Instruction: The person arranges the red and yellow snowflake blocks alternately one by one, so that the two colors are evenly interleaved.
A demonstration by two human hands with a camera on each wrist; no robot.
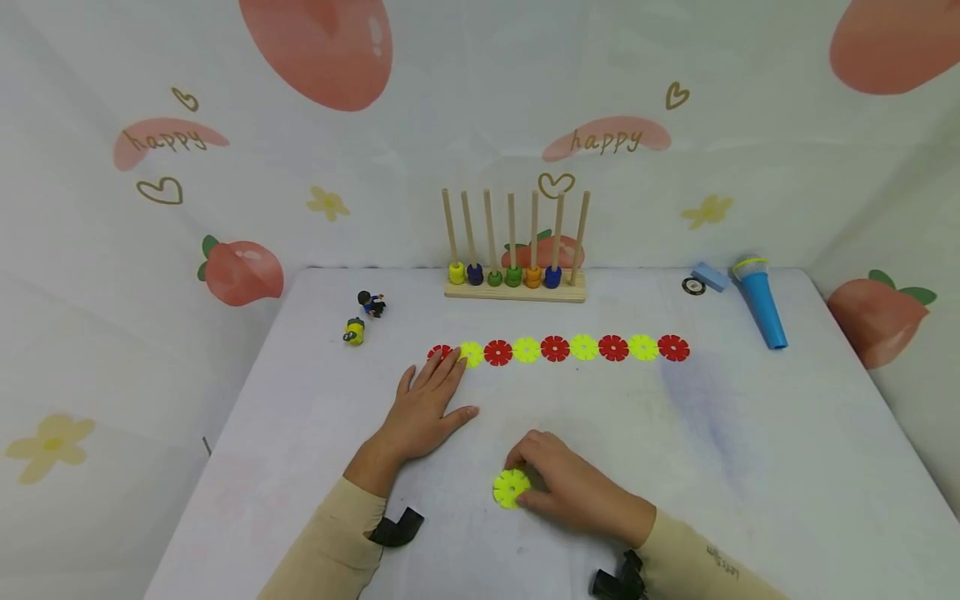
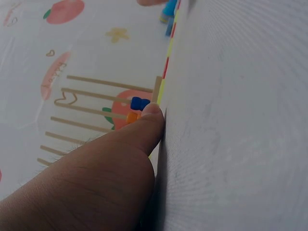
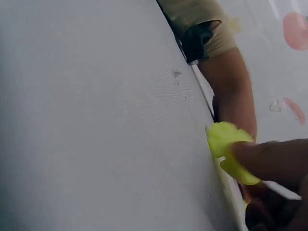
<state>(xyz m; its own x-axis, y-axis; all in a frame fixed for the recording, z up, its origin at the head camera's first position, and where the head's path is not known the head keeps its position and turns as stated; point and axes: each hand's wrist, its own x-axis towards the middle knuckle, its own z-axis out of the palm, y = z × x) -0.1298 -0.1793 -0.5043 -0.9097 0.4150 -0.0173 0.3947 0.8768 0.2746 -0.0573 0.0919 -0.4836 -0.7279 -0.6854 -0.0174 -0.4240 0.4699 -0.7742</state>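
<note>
A row of notched plastic discs, red and yellow by turns, runs across the white table; one red disc (image 1: 555,349) lies near its middle. My left hand (image 1: 425,410) lies flat with fingers stretched out, its fingertips over the leftmost red disc (image 1: 438,353) and partly covering it. Nearer the front edge, my right hand (image 1: 573,483) pinches a yellow notched disc (image 1: 512,488) between thumb and fingers. In the right wrist view the thumb overlaps that yellow disc (image 3: 223,138), which appears tilted. The left wrist view shows the left hand (image 2: 110,168) against the tabletop.
Behind the row stands a wooden peg rack (image 1: 514,292) with coloured beads. Two small toy figures (image 1: 363,317) lie at the left. A blue toy microphone (image 1: 763,308), a light blue block (image 1: 710,277) and a black ring-like disc (image 1: 693,287) lie at the back right.
</note>
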